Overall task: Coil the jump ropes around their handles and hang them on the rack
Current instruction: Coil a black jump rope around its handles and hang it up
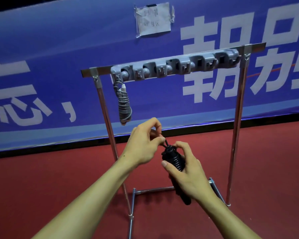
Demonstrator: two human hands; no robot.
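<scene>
A black jump rope [174, 161] is wound in tight coils around its black handles. My right hand [188, 171] grips the coiled bundle from the right, thumb across the coils, and the handle ends stick out below the palm. My left hand [145, 145] pinches a short loop of black rope at the bundle's top between thumb and forefinger. Behind my hands stands a metal rack [235, 118] with a grey strip of hooks and clips [176, 66] along its top bar. A grey coiled jump rope [124, 106] hangs from the leftmost hook.
The rack's metal feet [133, 209] spread over the red floor [41, 178] below my arms. A blue banner [59, 49] with large white characters runs behind the rack, and a taped paper note [153, 18] sits on it.
</scene>
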